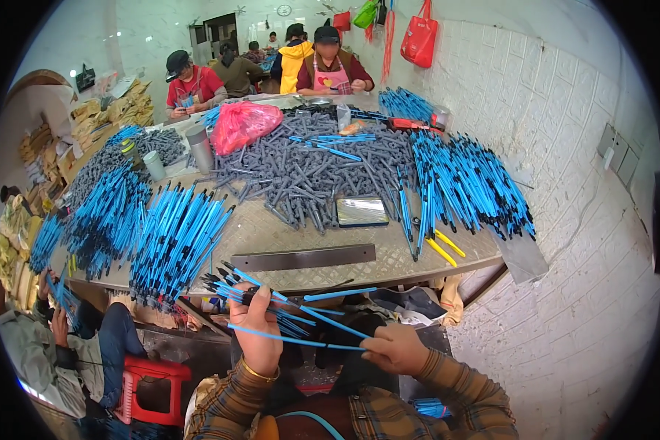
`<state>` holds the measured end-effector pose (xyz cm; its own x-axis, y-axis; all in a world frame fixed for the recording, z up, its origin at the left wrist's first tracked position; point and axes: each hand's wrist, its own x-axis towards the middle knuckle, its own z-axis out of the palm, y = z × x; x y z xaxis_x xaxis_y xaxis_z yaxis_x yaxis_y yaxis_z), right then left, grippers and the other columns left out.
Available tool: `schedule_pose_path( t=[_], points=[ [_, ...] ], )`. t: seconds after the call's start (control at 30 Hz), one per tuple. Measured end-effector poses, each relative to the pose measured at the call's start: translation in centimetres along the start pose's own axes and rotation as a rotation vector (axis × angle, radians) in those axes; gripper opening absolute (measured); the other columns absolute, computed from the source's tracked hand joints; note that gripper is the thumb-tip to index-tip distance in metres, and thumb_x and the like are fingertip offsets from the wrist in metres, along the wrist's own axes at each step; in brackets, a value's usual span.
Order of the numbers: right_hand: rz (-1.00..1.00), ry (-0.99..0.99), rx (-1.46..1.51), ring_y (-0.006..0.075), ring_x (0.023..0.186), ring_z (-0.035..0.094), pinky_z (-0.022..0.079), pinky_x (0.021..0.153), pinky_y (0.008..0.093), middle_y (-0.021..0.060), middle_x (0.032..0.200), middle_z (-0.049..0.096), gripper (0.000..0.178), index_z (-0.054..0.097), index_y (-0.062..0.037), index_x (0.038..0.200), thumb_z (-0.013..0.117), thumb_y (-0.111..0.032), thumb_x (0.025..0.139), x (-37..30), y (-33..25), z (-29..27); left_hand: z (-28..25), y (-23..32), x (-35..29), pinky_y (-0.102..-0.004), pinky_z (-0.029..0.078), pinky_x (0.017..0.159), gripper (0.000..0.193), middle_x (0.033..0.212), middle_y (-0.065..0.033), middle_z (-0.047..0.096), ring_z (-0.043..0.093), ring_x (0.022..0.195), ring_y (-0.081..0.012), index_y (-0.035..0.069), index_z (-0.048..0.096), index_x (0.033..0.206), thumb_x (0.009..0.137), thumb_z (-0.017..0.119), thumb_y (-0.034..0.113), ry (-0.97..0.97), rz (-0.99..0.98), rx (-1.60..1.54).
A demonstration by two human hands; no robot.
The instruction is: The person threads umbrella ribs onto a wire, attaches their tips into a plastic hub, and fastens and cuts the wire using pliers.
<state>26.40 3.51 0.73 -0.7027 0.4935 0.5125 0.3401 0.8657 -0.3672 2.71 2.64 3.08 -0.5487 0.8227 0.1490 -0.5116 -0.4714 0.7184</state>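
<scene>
My left hand (pixel 259 334), closed, grips a bundle of thin blue rods with black ends (pixel 231 293) in front of the table edge. The black tips fan out to the left above my thumb. My right hand (pixel 397 349) pinches the ends of two long blue rods (pixel 295 339) that stretch across from the left hand. One of these has a dark band near my right fingers. Another rod points right from the bundle, its far end free. Exactly how the rods join is hidden by my left fingers.
A dark metal bar (pixel 304 258) lies along the table's near edge. Behind it are a flat tin (pixel 361 212), yellow-handled pliers (pixel 445 253) and a heap of grey tubes (pixel 308 165). Blue rods pile up left (pixel 176 238) and right (pixel 473 183). Co-workers sit opposite and at left.
</scene>
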Motion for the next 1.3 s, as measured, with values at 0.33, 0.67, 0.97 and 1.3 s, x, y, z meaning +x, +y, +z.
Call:
schedule_pose_path(
  t=[0.33, 0.67, 0.97, 1.3],
  points=[
    [0.268, 0.128, 0.124, 0.0312, 0.066, 0.056, 0.044, 0.056, 0.0390, 0.0088, 0.077, 0.057, 0.030, 0.056, -0.0084, 0.109, 0.058, -0.021, 0.082, 0.2, 1.7, 0.2, -0.4, 1.0, 0.2, -0.0307, 0.045, 0.061, 0.015, 0.077, -0.0047, 0.054, 0.051, 0.061, -0.0164, 0.010, 0.051, 0.103, 0.088, 0.051, 0.009, -0.268, -0.241, -0.341],
    [0.890, 0.060, -0.595, 0.0387, 0.070, 0.059, 0.048, 0.064, 0.0458, 0.0204, 0.072, 0.060, 0.030, 0.062, -0.0037, 0.080, 0.051, -0.031, 0.085, 3.9, 16.2, -5.0, -2.2, 2.0, -0.8, -0.0297, 0.045, 0.059, 0.018, 0.078, -0.0124, 0.059, 0.054, 0.059, -0.0192, 0.006, 0.051, 0.107, 0.091, 0.049, 0.012, -0.590, -0.689, -0.165],
    [0.805, 0.228, -0.447, 0.0400, 0.067, 0.057, 0.044, 0.060, 0.0489, 0.0223, 0.071, 0.058, 0.031, 0.059, -0.0004, 0.071, 0.050, -0.027, 0.085, 1.1, 16.2, -5.3, -2.7, 2.0, -0.6, -0.0429, 0.049, 0.083, 0.019, 0.110, -0.0252, 0.058, 0.061, 0.094, -0.0363, 0.003, 0.052, 0.108, 0.089, 0.050, 0.007, -0.588, -0.736, 0.050],
    [0.447, -0.089, -0.025, 0.0371, 0.059, 0.053, 0.042, 0.052, 0.0448, 0.0161, 0.066, 0.051, 0.014, 0.051, -0.0069, 0.079, 0.051, -0.019, 0.085, -1.0, 1.4, -1.1, 2.2, -1.2, 1.2, -0.0368, 0.047, 0.084, 0.017, 0.105, -0.0165, 0.060, 0.059, 0.094, -0.0259, 0.004, 0.053, 0.105, 0.088, 0.053, 0.007, -0.263, -0.278, -0.036]
  ],
)
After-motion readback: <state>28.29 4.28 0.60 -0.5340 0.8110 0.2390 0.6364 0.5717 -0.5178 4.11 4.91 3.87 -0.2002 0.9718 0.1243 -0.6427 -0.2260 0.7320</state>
